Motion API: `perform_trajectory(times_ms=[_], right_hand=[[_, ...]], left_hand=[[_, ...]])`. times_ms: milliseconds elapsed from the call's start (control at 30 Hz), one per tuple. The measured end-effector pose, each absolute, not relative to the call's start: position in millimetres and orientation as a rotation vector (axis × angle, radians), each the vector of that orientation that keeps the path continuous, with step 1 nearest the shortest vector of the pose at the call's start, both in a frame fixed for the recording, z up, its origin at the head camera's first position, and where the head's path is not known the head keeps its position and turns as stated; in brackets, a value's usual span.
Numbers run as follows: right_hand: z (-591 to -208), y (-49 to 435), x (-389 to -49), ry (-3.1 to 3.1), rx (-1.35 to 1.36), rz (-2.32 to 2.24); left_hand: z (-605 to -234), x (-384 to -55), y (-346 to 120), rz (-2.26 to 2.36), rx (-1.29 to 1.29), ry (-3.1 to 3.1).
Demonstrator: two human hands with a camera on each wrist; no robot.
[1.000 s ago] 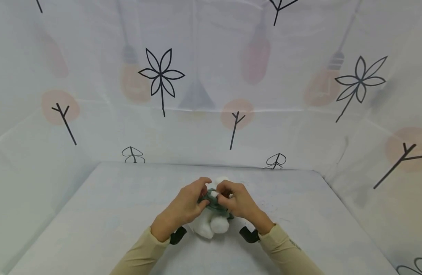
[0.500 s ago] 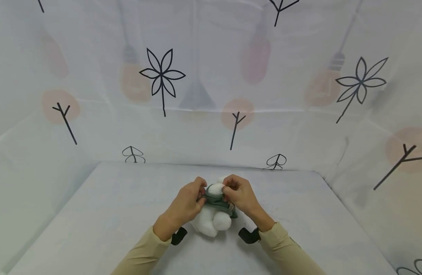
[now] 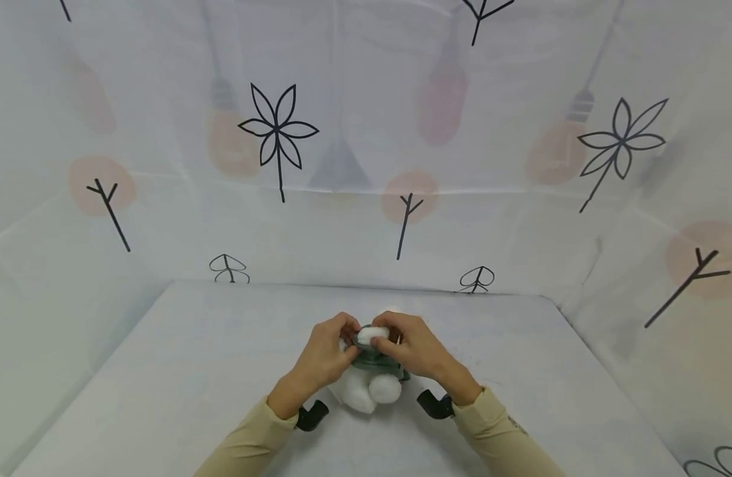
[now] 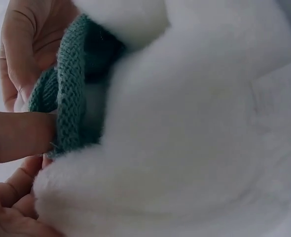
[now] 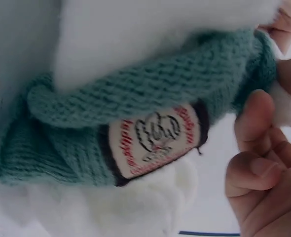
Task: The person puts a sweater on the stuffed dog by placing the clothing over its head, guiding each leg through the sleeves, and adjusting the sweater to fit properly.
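A white plush toy lies on the table between both hands, wearing a green knit sweater. A rounded white part of the toy shows through a knit opening. My left hand pinches the edge of that opening; in the left wrist view its thumb presses on the rolled green knit. My right hand holds the white part with thumb and fingers. In the right wrist view a small white tip sits by its fingers, and a patch with red lettering shows on the sweater.
A black device is at each wrist, one on the left and one on the right. The table has a white cover. Behind it hangs a white cloth printed with flowers and twigs.
More of the white part now shows through the knit opening than a second ago. My right hand moved up and right, then back left and down onto it. The left hand stayed at the knit edge.
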State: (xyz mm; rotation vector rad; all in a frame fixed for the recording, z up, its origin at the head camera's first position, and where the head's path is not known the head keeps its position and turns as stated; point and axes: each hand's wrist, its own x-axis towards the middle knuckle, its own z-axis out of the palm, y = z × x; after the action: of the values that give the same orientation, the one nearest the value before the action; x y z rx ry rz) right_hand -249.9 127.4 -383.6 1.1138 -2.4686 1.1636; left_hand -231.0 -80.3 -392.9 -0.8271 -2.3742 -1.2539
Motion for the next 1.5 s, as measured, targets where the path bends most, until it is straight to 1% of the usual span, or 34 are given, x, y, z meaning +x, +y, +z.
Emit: perform_trajectory(times_ms=[233,433,667,767,967,1067,1233,1367,1500], right_hand=[[-388,126,-250,-2.386,1.054,1.233],[-388,124,-251,-2.386,0.911,1.485],[-361,116,-228,-2.401,0.923,1.374],[-358,115,-226,-2.406,0.925,1.408],[-360,116,-227,-2.405,1.055,1.494],[-370,117,-234,-2.399,1.098,1.507],[-389,121,-247,-2.372,1.12,1.37],[-392,122,-249,-2.317,1.109,1.206],[-393,120,-247,-2.319,1.09,1.148]], left_hand=[[-393,-229,-80,-1.152,-0.791,-2.416],[-390,-229,-81,-1.04,-0.748,-2.47],[-386,-230,-82,-1.036,-0.722,-2.506],[-383,-229,-84,-1.05,-0.72,-2.468],[-383,-230,-86,-1.043,-0.748,-2.383],[-384,-231,-87,-0.984,-0.748,-2.363],[-387,-235,-91,-0.927,-0.713,-2.373],[-387,-237,-93,-0.949,-0.68,-2.365],[-388,-239,-95,-0.958,-0.643,-2.367]])
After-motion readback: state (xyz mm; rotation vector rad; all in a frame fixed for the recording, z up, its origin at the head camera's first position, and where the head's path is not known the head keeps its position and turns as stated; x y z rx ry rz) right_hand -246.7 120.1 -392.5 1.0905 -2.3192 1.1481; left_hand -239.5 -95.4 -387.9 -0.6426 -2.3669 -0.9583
